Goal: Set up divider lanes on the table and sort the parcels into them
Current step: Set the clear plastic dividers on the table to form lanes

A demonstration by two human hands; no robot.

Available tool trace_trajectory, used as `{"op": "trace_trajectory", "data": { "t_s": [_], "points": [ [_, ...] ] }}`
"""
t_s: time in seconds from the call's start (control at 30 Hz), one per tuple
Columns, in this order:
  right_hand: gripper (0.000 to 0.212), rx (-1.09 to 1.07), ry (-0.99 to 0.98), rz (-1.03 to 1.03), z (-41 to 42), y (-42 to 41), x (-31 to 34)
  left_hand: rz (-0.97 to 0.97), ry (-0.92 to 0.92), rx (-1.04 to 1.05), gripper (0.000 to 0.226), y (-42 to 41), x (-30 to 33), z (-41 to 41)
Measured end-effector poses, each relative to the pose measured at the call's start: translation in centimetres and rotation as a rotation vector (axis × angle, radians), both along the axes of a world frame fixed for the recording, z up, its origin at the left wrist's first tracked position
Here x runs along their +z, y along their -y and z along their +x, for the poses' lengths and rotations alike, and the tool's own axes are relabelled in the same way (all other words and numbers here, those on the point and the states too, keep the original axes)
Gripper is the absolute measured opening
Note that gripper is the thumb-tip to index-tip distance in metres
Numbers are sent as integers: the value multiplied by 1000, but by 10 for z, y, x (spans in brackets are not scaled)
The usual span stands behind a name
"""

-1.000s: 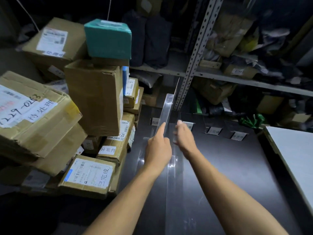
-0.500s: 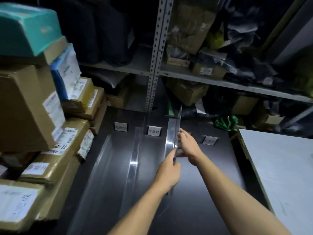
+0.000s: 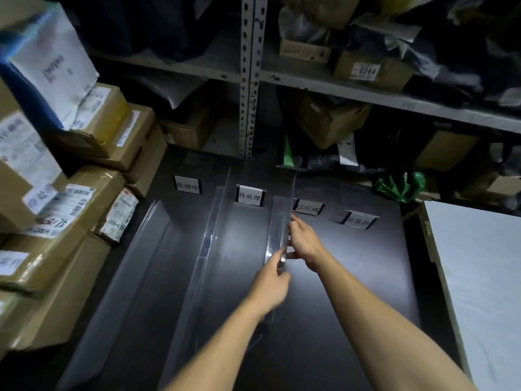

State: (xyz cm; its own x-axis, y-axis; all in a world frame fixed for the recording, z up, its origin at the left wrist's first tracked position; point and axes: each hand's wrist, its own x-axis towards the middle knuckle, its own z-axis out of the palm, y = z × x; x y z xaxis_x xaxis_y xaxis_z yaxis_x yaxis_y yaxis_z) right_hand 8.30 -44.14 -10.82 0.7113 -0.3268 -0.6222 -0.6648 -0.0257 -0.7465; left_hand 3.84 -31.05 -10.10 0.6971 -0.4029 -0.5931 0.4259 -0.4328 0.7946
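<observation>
On the dark table [image 3: 352, 277] a clear acrylic divider [image 3: 279, 221] stands upright between the second and third label cards. My left hand [image 3: 270, 286] grips its near part and my right hand [image 3: 304, 244] pinches its right side. Another clear divider [image 3: 211, 235] stands to the left, and a third one [image 3: 135, 249] lies near the parcels. Small label cards [image 3: 250, 195] line the table's far edge. Cardboard parcels [image 3: 70, 215] with white shipping labels are stacked along the left.
A metal shelf rack [image 3: 249, 80] with boxes and dark bags rises behind the table. A green bag [image 3: 400, 186] sits at the far right corner. A white board [image 3: 479, 277] borders the table on the right.
The view has swung right and closer. Both hands carried the clear divider rightward from beside the first lane to the spot between the second and third cards.
</observation>
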Motion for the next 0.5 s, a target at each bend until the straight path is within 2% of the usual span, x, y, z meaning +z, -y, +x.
{"op": "trace_trajectory", "data": {
  "t_s": [0.27,0.5],
  "points": [
    [55,45,-68,-27,-2,8,-22,20,-54,-13,66,3,-17,-4],
    [51,45,-66,-59,-9,9,-12,1,-32,-42,65,1,-14,-6]
  ]
}}
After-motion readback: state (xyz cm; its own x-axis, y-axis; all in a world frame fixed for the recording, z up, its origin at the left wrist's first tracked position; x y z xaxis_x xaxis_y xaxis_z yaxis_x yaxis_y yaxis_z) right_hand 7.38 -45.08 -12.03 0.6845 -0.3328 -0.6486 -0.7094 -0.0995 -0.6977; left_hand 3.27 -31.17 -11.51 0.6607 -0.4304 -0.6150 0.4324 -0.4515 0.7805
